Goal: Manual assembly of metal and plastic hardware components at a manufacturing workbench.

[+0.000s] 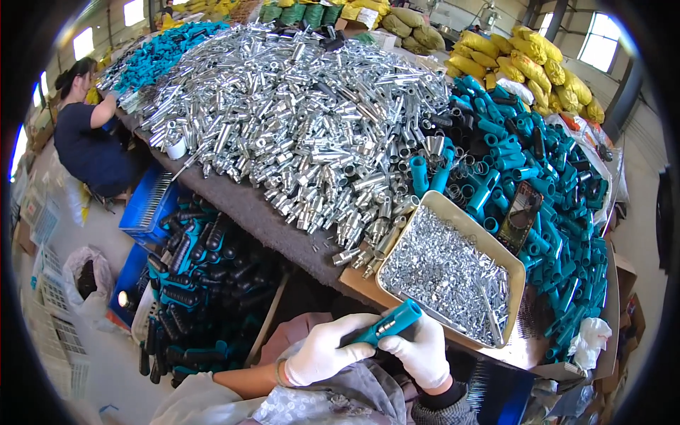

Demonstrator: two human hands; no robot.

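- Well, at the left of the frame a co-worker [88,150] in a dark top sits at the table [244,207], one arm stretched to its edge.
- Below, toward the lower left, pale crates [53,301] line the floor, with an open bag [86,278] just beside them.
- In the upper left lies a heap of teal parts [170,55]; under the table edge stands a blue bin [150,205].
- Left of centre, lower down, black-and-teal handles [190,258] are piled thickly.
- A white cup [176,149] stands at the near edge of the metal heap [290,113], which fills the upper middle of the frame.
- At lower centre is the left hand [319,356], white-gloved, its thumb and fingers closed round the near end of a teal tube [397,320].
- That tube is tilted, its far end rising rightward, with a shiny metal piece in its side; it sits between both hands, in front of the tray.
- The right hand [423,352], also gloved, presses its thumb to the tube's lower side; its other fingers are mostly behind, so I cannot tell how they lie.
- Right of centre, the cream tray [518,280] is full of small metal bits [439,265].
- Beyond it a phone [520,216] leans on the teal pile [496,152].
- Yellow sacks [531,65] are stacked in the upper right.
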